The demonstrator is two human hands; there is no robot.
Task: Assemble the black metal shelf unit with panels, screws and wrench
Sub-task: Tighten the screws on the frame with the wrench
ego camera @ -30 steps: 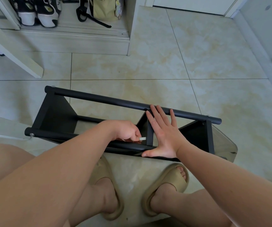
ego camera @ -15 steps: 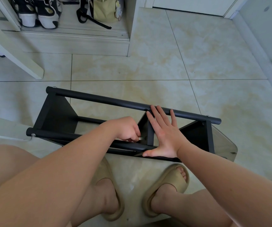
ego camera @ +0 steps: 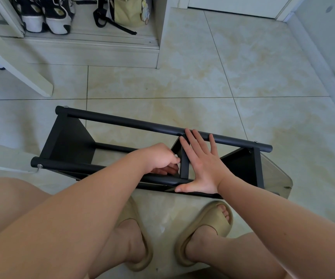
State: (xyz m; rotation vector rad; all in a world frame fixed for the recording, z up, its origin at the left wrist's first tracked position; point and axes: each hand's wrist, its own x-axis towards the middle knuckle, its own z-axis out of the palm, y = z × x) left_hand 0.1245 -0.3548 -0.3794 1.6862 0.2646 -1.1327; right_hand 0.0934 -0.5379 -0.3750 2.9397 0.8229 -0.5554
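the black metal shelf unit [ego camera: 72, 146] lies on its side on the tiled floor [ego camera: 243, 77], just in front of the person's feet in tan slides [ego camera: 207, 224]. much of it looks assembled: the far tube [ego camera: 122, 122] and the near tube [ego camera: 78, 167] run its whole length, with a left end panel [ego camera: 62, 129] and a right end panel [ego camera: 241, 164] set between them. screw heads show at the left end of the near tube [ego camera: 40, 165], at the left end of the far tube [ego camera: 66, 106] and near the right end of the far tube [ego camera: 255, 141], so those corners seem fastened.

the work in hand is judged to be the middle panel [ego camera: 184, 166], which stands between the two tubes. the right hand [ego camera: 203, 168] lies flat across it, grip spread wide, fingertips on the far tube and thumb along the near one, apparently steadying the panel. the left hand [ego camera: 160, 158] is just beside the panel's left face, grip curled and pinched together at the fingertips; a small pale thing shows there, but whether it is a screw, the wrench or a fingernail cannot be told.

what seems left: fixing this middle panel at its joints, checking the tightness of the others, and standing the unit upright. no loose panels or spare screws are in view. sneakers [ego camera: 45, 15] and a bag [ego camera: 130, 11] sit in a cupboard well apart.
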